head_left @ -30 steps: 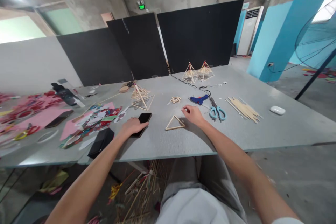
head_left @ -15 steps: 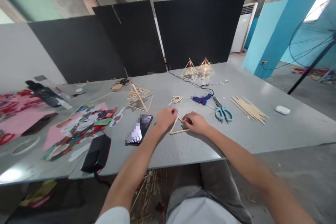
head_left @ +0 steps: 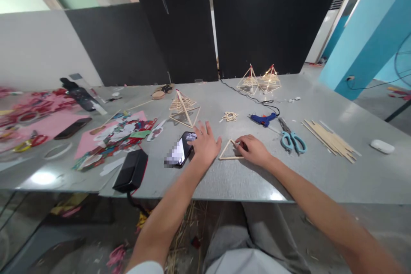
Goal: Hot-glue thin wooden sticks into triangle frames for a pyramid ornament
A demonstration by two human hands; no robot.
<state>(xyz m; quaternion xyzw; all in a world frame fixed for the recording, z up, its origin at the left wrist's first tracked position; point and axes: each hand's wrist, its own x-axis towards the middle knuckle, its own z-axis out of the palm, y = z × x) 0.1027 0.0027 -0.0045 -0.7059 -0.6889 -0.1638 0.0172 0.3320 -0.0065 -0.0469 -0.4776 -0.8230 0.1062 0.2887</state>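
A small triangle of wooden sticks (head_left: 229,158) lies flat on the grey table in front of me. The curled fingers of my right hand (head_left: 256,150) grip its right side and partly hide it. My left hand (head_left: 205,145) is spread with nothing in it, left of the triangle and over the right edge of a phone (head_left: 183,147) with a lit screen. Beyond the hands lies a little star of sticks (head_left: 230,115). A stick pyramid (head_left: 183,109) with several stacked rungs stands behind the phone.
On the right are a blue glue gun (head_left: 263,120), scissors with light-blue handles (head_left: 293,141), loose wooden sticks (head_left: 332,141) and a white case (head_left: 382,146). Two more pyramids (head_left: 251,82) stand at the back. Paper scraps (head_left: 118,137) and a black box-shaped device (head_left: 131,171) occupy the left.
My left hand has left the triangle's left side and opened beside the phone. My right hand stays at the triangle. The whole view has swung left.
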